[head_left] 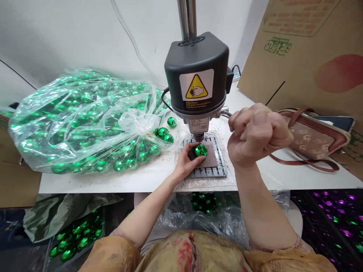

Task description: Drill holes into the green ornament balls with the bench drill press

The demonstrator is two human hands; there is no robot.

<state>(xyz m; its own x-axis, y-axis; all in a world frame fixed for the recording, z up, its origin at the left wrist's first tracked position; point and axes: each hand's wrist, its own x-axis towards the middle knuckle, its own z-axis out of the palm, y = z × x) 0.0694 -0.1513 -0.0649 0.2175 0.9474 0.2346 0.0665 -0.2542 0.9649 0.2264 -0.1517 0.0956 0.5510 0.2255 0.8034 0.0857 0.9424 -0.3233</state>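
Green ball (202, 152) pinched under the drill press (197, 85)

The shiny, faceted green ball sits on a brown board (212, 161) laid over the slotted metal base (222, 172), directly below the chuck (199, 137). The left hand (186, 160) holds it from the left, fingers around its far-left side and thumb along its near side. The right hand (255, 132) is raised to the right of the press, its fingers curled into a fist near the side lever (224, 112); whether it grips a handle cannot be told, as the inside of the fist is hidden.

The ball looks like a light, hollow plastic shell, probably fairly stiff but apt to dent or crack if pressed hard at one spot. Its glossy facets are likely slippery, and its round shape could roll or turn on the flat board. The best hold seems low around its widest part, with thumb and fingers opposed, steady pressure and the fingertips well away from the bit.

To the left, a large clear bag (85, 117) bulges with similar balls, and loose balls (163, 132) rest between it and the press. Dark specks dot the white table (110, 185). A handbag (314, 138) stands at the right.
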